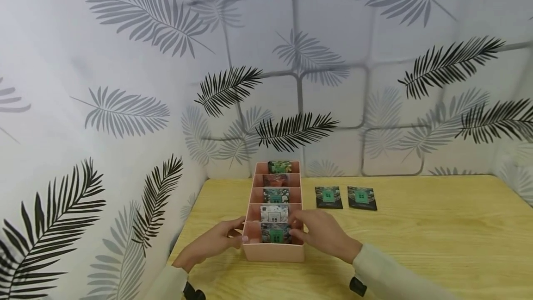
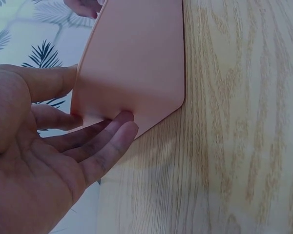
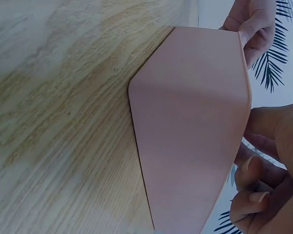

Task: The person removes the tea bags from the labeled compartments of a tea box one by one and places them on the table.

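Observation:
A long pink divided box (image 1: pixel 272 253) stands on the table, with sachets upright in its compartments. In the nearest compartment is a dark sachet with a green label (image 1: pixel 270 235); a white sachet (image 1: pixel 274 214) stands in the one behind it. My left hand (image 1: pixel 216 240) grips the box's near left corner, thumb at the rim and fingers against the outer wall. Over the right wall reaches my right hand (image 1: pixel 326 235), its thumb and forefinger pinching the right edge of the green-labelled sachet. In the right wrist view the box wall (image 3: pixel 190 126) hides those fingertips and the sachet.
Two dark green-labelled sachets (image 1: pixel 328 197) (image 1: pixel 362 197) lie side by side to the right of the box. Farther compartments hold a dark floral sachet (image 1: pixel 276 195), a red one (image 1: pixel 275 180) and a green-yellow one (image 1: pixel 280 166). A leaf-patterned wall (image 1: pixel 333 152) borders the wooden table (image 1: pixel 437 235).

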Available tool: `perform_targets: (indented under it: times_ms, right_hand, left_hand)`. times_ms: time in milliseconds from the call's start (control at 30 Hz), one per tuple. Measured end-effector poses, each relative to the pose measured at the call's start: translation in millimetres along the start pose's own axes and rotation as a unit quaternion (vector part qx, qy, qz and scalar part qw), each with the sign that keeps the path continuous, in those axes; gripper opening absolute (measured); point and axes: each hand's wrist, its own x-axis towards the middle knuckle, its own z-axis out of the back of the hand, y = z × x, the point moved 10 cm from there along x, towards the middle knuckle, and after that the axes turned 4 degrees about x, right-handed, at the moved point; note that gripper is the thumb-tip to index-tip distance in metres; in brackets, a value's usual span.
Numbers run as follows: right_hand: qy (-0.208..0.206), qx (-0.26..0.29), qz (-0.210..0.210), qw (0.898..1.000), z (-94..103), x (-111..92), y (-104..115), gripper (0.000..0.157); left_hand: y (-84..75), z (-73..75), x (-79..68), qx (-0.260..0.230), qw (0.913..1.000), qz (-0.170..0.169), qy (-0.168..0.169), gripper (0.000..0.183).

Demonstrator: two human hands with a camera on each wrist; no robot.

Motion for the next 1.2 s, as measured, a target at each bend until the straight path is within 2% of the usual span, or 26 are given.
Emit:
perform_targets:
  times_ms: [133, 333, 467, 700, 833, 1067, 1200]
  right_hand:
    - [0.006, 0.003, -0.006, 1.000, 0.1, 1, 2, 0.014]
    - [0.002, 0.015, -0.037, 0.999, 2.1, 2, 3, 0.016]
    - [0.005, 0.056, -0.055, 0.997, 0.5, 3, 3, 0.020]
    - [0.020, 0.130, -0.057, 0.990, -7.5, 5, 3, 0.023]
    - [0.026, 0.133, -0.062, 0.989, -11.3, 5, 5, 0.022]
    - [0.037, 0.081, -0.083, 0.992, -12.8, 5, 8, 0.024]
    - [0.046, 0.104, -0.080, 0.990, -14.0, 9, 12, 0.024]
  left_hand:
    - [0.2, 1.9, -1.1, 0.001, 1.0000, 0.002, -0.003, 0.068]
    - [0.0, 4.8, 0.6, 0.002, 1.0000, 0.002, -0.008, 0.070]
    - [-2.5, 5.2, 2.6, 0.003, 1.0000, -0.002, -0.006, 0.068]
    - [-3.5, 2.7, 3.8, 0.005, 0.9999, -0.011, 0.002, 0.067]
    - [-1.4, 1.0, 2.9, -0.001, 1.0000, -0.007, 0.005, 0.066]
    - [0.4, 1.4, 0.5, -0.005, 1.0000, -0.008, 0.002, 0.066]
    - [3.0, 1.4, -0.4, -0.012, 0.9999, -0.005, 0.004, 0.066]
